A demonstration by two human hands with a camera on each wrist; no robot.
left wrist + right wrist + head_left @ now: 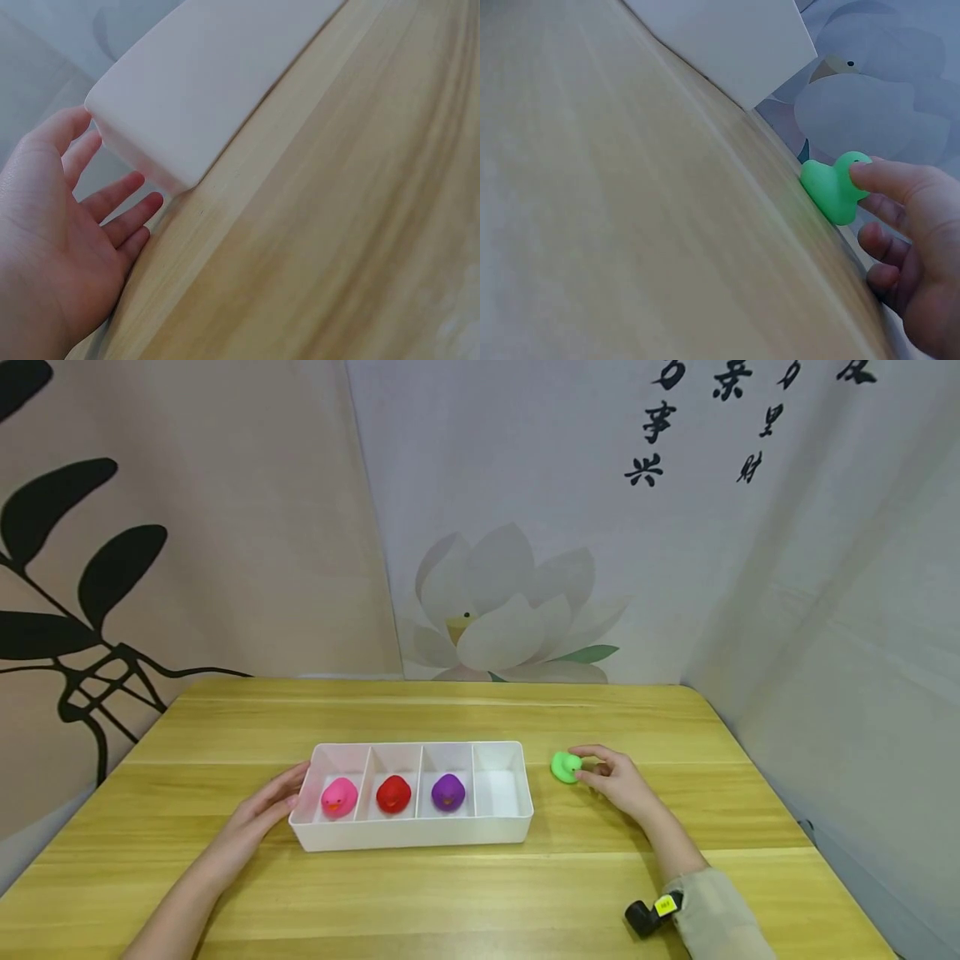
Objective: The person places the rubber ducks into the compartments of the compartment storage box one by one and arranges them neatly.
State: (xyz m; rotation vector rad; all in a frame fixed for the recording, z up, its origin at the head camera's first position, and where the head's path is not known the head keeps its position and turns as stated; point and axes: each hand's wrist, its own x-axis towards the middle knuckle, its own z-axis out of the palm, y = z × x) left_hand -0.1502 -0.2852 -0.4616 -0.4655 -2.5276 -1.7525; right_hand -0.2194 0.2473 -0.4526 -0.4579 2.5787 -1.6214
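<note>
A white box [412, 836] split into several compartments stands on the table, with my left hand [258, 814] at its left end. In the left wrist view the thumb and fingertips touch the end wall, the fingers loosely extended. A pink rubber duck [339, 798], a red rubber duck [393, 795] and a purple rubber duck [448, 793] sit one each in the first three compartments from the left. Just right of the box, my right hand [618, 783] pinches a green rubber duck [826, 191] by its head. The duck's base is right at the tabletop.
The wooden table [420, 902] runs back to a printed cloth backdrop [525, 485] with a lotus and dark characters. Another cloth hangs along the right side. A small black camera [649, 917] is strapped at the right sleeve.
</note>
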